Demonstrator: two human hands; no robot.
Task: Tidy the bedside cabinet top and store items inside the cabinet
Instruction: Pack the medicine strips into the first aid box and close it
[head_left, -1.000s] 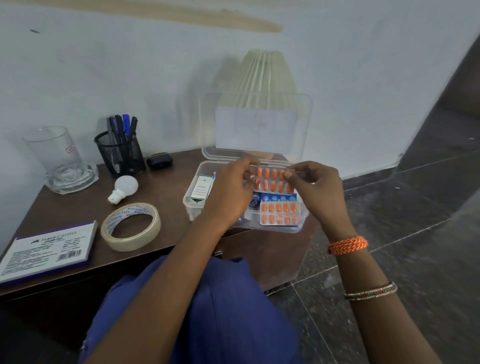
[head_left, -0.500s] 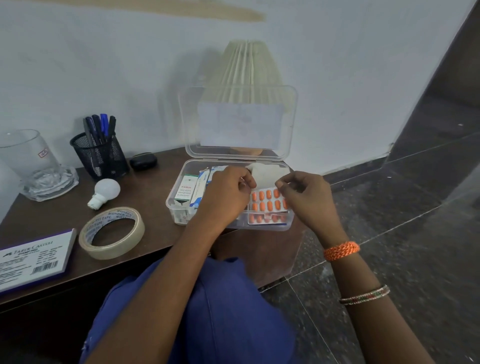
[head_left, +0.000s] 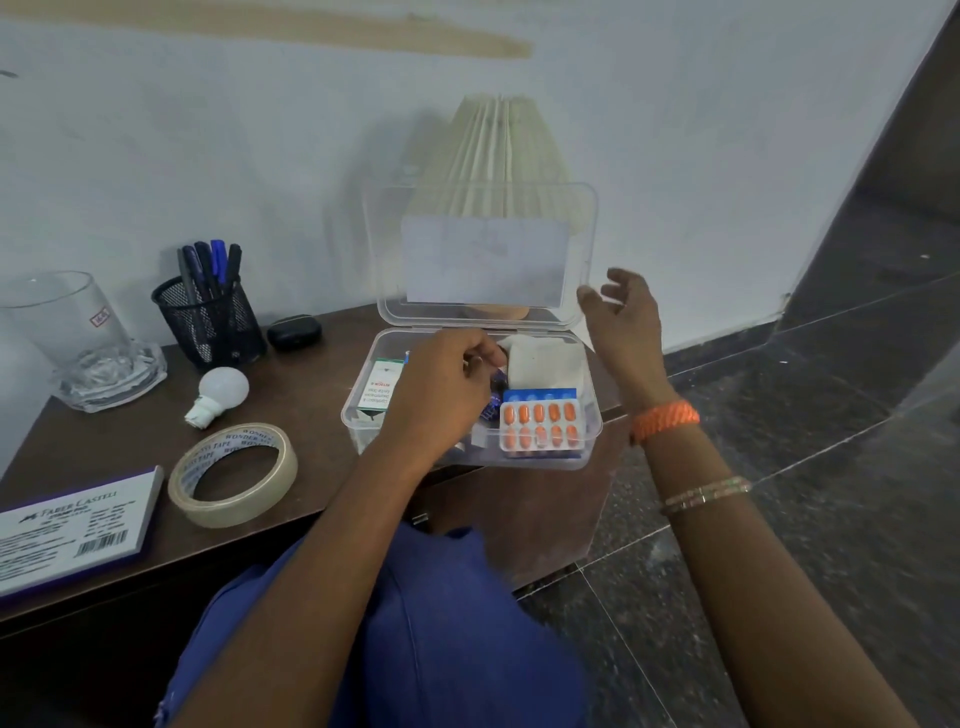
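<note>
A pale plastered wall backed the dark wooden bedside cabinet top (head_left: 311, 410), which stood in a corner beside a grey stone floor.

Our left hand's fingers (head_left: 475, 358) were curled down inside the clear plastic box (head_left: 592, 431), seemingly pinching or pressing something small among the contents; what exactly, we could not tell, as the knuckles hid it. The left hand (head_left: 441, 395) sat there, we judged, to settle the medicines flat so the lid would shut. At three o'clock of it lay the orange tablet strip (head_left: 540, 423), resting on top of other packs, with a white folded pad (head_left: 545, 361) at its twelve o'clock and a green-and-white carton (head_left: 382, 389) at the left hand's nine o'clock.

Our right hand (head_left: 626, 317) hovered with fingers spread and empty, just beside the right edge of the upright lid (head_left: 485, 260), probably poised to swing it down.

The box itself overhung the cabinet's near right corner, with a pleated lampshade (head_left: 498, 150) behind it. Still out on the top, toward nine o'clock, were the tape roll (head_left: 234, 475), a bulb (head_left: 221, 392), a mesh pen holder (head_left: 210, 327), a small black case (head_left: 294, 332), a glass tumbler (head_left: 67, 322) and a Faber-Castell box (head_left: 72, 525), so most of the storing looked undone.
</note>
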